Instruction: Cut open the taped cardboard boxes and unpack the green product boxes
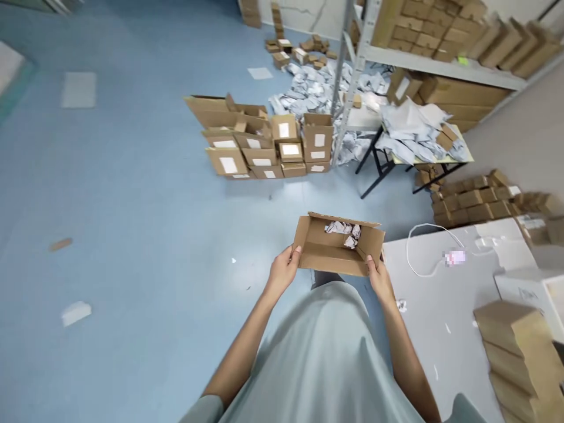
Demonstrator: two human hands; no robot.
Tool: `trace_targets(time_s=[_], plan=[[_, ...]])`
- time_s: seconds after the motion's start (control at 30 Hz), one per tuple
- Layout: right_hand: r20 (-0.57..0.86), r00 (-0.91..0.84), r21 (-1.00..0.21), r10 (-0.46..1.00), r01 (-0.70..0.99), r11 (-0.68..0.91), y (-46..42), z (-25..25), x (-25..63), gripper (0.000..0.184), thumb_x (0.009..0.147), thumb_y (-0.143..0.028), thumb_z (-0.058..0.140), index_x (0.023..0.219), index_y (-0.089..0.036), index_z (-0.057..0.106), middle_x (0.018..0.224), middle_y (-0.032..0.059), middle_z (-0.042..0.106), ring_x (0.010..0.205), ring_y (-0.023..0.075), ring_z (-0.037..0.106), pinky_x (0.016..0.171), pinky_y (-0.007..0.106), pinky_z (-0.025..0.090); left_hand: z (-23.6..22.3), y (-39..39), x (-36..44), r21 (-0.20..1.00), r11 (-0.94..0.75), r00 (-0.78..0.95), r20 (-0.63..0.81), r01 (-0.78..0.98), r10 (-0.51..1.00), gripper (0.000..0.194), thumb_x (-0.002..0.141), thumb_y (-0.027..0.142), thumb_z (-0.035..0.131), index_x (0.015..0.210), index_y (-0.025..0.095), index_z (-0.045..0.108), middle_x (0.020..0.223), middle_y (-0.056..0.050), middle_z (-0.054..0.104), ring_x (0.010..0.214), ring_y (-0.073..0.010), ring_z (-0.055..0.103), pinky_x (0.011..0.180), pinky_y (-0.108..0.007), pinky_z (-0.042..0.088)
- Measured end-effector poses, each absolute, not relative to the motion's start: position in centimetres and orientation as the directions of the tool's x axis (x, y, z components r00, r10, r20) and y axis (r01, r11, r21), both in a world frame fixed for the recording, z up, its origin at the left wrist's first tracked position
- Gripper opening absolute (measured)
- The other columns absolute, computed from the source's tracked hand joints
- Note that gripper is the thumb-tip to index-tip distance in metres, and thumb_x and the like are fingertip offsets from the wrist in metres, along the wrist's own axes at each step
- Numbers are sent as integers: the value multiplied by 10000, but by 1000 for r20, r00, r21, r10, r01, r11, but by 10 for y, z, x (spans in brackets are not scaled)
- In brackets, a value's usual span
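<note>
An open cardboard box (332, 251) is held level in front of my body, its flaps spread outward. Crumpled whitish paper scraps (341, 228) lie inside, toward its far right side. My left hand (284, 267) grips the left end of the box, thumb on top of the flap and fingers underneath. At the right end, my right hand (379, 279) grips in the same way, its thumb over the corner. The fingers under the cardboard are mostly hidden.
Stacked cardboard boxes (259, 158) stand on the blue floor ahead. A metal shelf (445, 67) and a small table (465, 150) piled with pale bags are at the right. Beside my right arm is a white table (423, 346) with a cable and cardboard. Paper scraps dot the floor.
</note>
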State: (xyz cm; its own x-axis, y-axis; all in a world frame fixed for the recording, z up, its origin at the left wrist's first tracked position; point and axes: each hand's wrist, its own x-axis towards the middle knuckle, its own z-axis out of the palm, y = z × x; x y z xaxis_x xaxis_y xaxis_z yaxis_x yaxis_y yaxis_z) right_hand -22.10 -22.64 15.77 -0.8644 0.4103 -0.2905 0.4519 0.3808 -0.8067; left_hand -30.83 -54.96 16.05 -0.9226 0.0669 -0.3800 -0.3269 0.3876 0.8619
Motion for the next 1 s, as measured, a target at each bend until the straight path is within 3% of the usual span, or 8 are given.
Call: trace_targets(time_s=[0.23,0.5,0.77,1.0], plan=[[-371,-901,-810,224,433,396,-328,146,-414,748,1002,-825,469,1142,-167,796,1184,189,866,1142,381,771,1029,472,596,144,-658,-423,836,316,-894,-430,-448,-129,601,1028,812,531,986,247,732,885,-91,781,954,-325,738,919,-428,599],[-416,-909,-778,15,364,512,-450,136,-614,621,998,-762,428,1015,-221,731,1056,146,842,1056,350,771,998,453,583,139,-777,-555,789,262,-820,-465,-555,-335,731,929,917,513,993,222,730,988,-131,819,1044,-381,765,985,-478,601],[-472,-882,-739,-24,380,556,-558,113,-723,483,1068,-661,491,1032,-245,736,1080,109,849,1085,334,771,982,420,588,120,-885,-653,738,263,-777,-537,-621,-328,595,988,767,512,1043,217,734,1100,-137,851,1111,-377,773,1002,-465,601],[-661,-750,-644,2,568,513,-661,51,-757,338,1038,-506,529,891,-241,678,844,43,763,846,252,744,801,332,597,73,-989,-708,582,396,-702,-626,-710,-339,410,1038,525,482,1090,224,755,964,-114,811,959,-355,756,856,-422,581]])
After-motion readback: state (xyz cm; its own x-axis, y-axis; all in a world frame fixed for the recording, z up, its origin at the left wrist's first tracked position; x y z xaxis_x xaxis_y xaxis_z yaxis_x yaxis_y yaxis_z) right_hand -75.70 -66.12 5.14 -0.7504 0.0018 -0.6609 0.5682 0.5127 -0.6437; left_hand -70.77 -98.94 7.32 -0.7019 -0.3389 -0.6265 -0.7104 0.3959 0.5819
